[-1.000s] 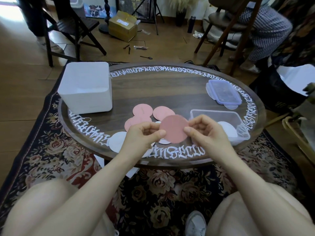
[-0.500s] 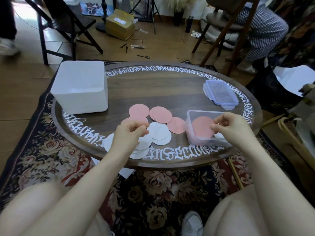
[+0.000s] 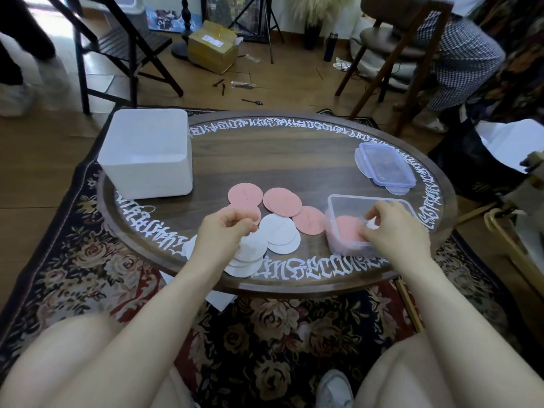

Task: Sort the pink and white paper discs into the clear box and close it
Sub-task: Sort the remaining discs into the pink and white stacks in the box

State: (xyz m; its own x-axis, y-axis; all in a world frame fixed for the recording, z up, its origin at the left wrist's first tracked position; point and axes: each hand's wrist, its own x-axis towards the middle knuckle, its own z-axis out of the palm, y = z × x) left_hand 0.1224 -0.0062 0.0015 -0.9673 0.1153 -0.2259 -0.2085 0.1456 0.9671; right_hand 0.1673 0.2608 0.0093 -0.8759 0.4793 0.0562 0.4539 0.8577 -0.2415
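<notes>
— Where do the discs lie, nearest first?
— White discs (image 3: 279, 232) overlap at the table (image 3: 294, 160) near edge, partly under the left hand (image 3: 225, 231); pink discs (image 3: 282, 201) spread just beyond.
— Its grip?
— Fingers curled; whether they pinch a disc, I cannot tell.
— The right hand (image 3: 391, 228)?
— Inside the clear box (image 3: 335, 207), fingers bent over a pink disc (image 3: 347, 228) on its floor; whether it grips is unclear. The lid (image 3: 385, 166) lies farther back.

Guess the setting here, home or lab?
Likely a home living room: a low round wooden table on a floral rug, folding chair and cardboard box on the wood floor.
</notes>
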